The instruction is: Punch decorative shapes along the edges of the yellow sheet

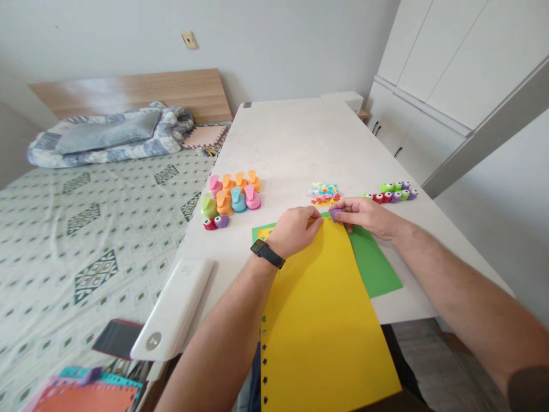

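A yellow sheet of paper hangs over the table's near edge, with small shapes punched along its left side. My left hand, wearing a black watch, pinches the sheet's far edge. My right hand grips a small purple craft punch at that same edge, right of the left hand. Beneath the yellow sheet lies a green sheet, partly covered. A pile of small coloured paper cut-outs sits just beyond the hands.
Larger craft punches stand in rows at the left; a red and a purple small punch sit before them. More small punches line the right. A white laminator-like device and punched coloured sheets are at lower left.
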Available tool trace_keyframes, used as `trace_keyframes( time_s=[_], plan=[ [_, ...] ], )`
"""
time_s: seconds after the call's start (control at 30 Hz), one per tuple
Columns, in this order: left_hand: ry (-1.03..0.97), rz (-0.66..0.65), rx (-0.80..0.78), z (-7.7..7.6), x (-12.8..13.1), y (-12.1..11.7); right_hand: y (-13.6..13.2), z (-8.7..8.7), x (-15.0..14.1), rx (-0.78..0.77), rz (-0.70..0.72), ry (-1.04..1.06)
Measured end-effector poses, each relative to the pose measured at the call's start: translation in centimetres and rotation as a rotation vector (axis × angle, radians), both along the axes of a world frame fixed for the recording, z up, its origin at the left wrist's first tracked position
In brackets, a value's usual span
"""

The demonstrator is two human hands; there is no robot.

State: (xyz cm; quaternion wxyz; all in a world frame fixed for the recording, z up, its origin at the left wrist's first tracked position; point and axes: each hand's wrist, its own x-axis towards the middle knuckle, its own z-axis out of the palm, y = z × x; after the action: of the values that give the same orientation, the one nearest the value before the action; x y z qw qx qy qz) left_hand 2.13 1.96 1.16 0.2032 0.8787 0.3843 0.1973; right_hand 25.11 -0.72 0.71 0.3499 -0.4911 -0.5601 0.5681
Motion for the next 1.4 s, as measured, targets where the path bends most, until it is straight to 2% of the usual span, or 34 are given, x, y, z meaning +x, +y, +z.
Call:
trace_keyframes(
  time_s=[0.8, 1.4],
  plan=[
    [-0.011, -0.019, 0.021, 0.1, 0.0, -0.1, -0.1, 0.0, -0.6, -0.027, -0.063, 0.014],
    [-0.025, -0.015, 0.026, -0.1, 0.1, 0.0, -0.2, 0.0, -1.1, 0.019, -0.11, -0.044]
  ],
)
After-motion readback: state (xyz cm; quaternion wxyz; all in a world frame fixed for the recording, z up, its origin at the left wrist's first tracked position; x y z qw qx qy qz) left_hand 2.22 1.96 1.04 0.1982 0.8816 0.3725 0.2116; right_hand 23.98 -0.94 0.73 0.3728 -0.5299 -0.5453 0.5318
